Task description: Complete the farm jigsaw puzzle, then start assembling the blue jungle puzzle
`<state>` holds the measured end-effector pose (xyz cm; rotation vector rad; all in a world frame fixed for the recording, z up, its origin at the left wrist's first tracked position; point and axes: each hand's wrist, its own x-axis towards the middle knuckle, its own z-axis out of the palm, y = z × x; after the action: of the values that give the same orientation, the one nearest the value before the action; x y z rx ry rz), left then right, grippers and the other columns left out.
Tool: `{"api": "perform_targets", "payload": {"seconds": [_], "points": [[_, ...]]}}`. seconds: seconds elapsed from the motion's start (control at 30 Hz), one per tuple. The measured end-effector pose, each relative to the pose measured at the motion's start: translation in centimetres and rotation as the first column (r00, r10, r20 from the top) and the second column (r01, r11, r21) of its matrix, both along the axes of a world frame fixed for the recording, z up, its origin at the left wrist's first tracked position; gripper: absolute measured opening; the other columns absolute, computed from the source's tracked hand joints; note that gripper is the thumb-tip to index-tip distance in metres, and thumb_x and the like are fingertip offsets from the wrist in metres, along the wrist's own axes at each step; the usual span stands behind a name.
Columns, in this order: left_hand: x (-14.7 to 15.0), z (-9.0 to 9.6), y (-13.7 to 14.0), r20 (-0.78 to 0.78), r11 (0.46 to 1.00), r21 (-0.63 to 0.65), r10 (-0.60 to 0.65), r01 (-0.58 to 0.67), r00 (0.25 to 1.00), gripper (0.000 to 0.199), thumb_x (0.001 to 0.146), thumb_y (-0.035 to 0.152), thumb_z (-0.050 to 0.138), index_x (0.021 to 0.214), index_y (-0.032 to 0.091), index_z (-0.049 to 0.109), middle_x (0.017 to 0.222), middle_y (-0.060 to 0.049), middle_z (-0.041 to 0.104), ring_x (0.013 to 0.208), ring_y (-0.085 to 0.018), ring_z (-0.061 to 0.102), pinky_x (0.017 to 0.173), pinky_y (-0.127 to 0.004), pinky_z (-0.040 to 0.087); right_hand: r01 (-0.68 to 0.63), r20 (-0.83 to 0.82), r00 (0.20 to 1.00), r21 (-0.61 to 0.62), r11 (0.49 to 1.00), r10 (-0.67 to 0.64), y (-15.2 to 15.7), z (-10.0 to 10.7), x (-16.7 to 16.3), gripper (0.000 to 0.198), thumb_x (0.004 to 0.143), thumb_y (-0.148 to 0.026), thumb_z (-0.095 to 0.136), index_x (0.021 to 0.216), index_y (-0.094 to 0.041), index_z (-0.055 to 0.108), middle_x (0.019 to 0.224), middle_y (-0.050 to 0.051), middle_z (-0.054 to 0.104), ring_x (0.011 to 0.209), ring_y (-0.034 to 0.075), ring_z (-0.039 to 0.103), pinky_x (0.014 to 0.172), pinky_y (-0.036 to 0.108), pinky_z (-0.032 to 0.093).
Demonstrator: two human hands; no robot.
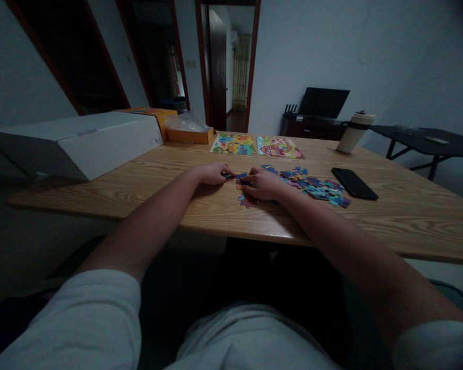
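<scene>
My left hand (215, 173) rests on the wooden table with its fingertips closed on a small dark-blue puzzle piece (228, 176). Just to the right, my right hand (264, 184) bends over a few pieces that seem joined, its thumb and fingers closed about a blue puzzle piece (246, 183). Below those fingers a reddish-pink part of the joined pieces (249, 201) shows; the right hand hides the rest. A loose heap of puzzle pieces (320, 189), mostly blue, purple and teal, spreads out to the right of my right hand, partly behind its wrist.
Two colourful picture sheets (235, 144) lie side by side beyond my hands. A black phone (354, 184) and a cream tumbler (355, 134) are on the right. At the left stand a long white box (111, 141) and an orange tray (191, 136) holding clear plastic.
</scene>
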<state>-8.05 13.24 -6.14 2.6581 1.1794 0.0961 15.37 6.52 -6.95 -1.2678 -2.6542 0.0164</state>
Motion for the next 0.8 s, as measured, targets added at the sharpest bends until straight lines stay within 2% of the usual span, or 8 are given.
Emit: {"api": "perform_targets", "payload": {"seconds": [0.17,0.27,0.37,0.47,0.53,0.67,0.8], "points": [[0.2,-0.1,0.1,-0.009,1.0,-0.007,0.011,-0.011,1.0,0.045,0.081,0.026,0.057,0.125,0.025,0.067,0.111,-0.006,0.069,0.102,-0.023,0.055,0.092,-0.03,0.038,0.034,-0.035,0.999,-0.024,0.999,-0.035,-0.1,-0.2,-0.6,0.047,0.094,-0.055,0.045,0.126,-0.028,0.067,0.107,0.011,0.062,0.09,0.022,0.061,0.084,0.031,0.043],[0.1,-0.2,0.3,-0.005,1.0,0.007,0.002,-0.002,1.0,0.043,0.082,0.024,0.056,0.124,0.025,0.068,0.113,-0.007,0.068,0.104,-0.023,0.055,0.092,-0.029,0.039,0.02,-0.121,0.992,-0.052,0.998,-0.026,-0.1,0.1,-0.2,0.05,0.092,-0.058,0.047,0.125,-0.025,0.067,0.108,0.012,0.063,0.088,0.021,0.062,0.081,0.031,0.044],[0.1,0.0,0.1,-0.006,0.999,0.037,-0.012,0.013,1.0,0.043,0.082,0.021,0.055,0.123,0.025,0.068,0.116,-0.007,0.066,0.106,-0.023,0.055,0.094,-0.03,0.039,0.0,-0.208,0.978,-0.133,0.991,-0.028,-0.3,0.8,1.1,0.055,0.087,-0.062,0.054,0.123,-0.021,0.067,0.107,0.011,0.066,0.086,0.02,0.063,0.075,0.029,0.046],[0.3,0.6,-0.8,0.06,0.998,0.048,0.024,-0.027,0.998,0.044,0.082,0.023,0.058,0.125,0.019,0.066,0.122,-0.011,0.063,0.108,-0.024,0.054,0.095,-0.033,0.04,-0.004,-0.15,0.988,-0.298,0.955,-0.042,-0.8,1.5,2.6,0.057,0.075,-0.064,0.067,0.114,-0.023,0.07,0.099,0.006,0.07,0.076,0.018,0.063,0.065,0.028,0.046],[0.5,1.1,-1.6,0.129,0.997,0.008,0.081,-0.083,0.988,0.045,0.083,0.027,0.061,0.126,0.015,0.064,0.123,-0.013,0.063,0.107,-0.025,0.055,0.093,-0.034,0.042,-0.028,-0.093,0.996,-0.369,0.929,-0.007,-1.2,1.8,3.2,0.054,0.069,-0.062,0.074,0.108,-0.025,0.073,0.094,0.004,0.072,0.074,0.018,0.063,0.065,0.027,0.046],[0.7,2.0,-2.7,0.147,0.989,-0.082,0.132,-0.121,0.98,0.045,0.083,0.031,0.064,0.124,0.013,0.065,0.114,-0.014,0.066,0.095,-0.024,0.059,0.083,-0.035,0.045,-0.048,-0.051,0.998,-0.383,0.922,0.031,-2.0,2.4,3.1,0.042,0.069,-0.056,0.076,0.099,-0.027,0.076,0.091,0.003,0.074,0.076,0.018,0.064,0.066,0.027,0.046],[0.4,2.5,-2.8,0.158,0.99,-0.098,0.12,-0.106,0.98,0.043,0.082,0.031,0.062,0.122,0.015,0.066,0.101,-0.011,0.068,0.087,-0.021,0.06,0.076,-0.032,0.046,-0.043,-0.023,0.999,-0.371,0.927,0.037,-2.5,2.9,2.7,0.036,0.073,-0.052,0.073,0.099,-0.027,0.077,0.087,0.003,0.073,0.072,0.017,0.063,0.063,0.026,0.045]]}}
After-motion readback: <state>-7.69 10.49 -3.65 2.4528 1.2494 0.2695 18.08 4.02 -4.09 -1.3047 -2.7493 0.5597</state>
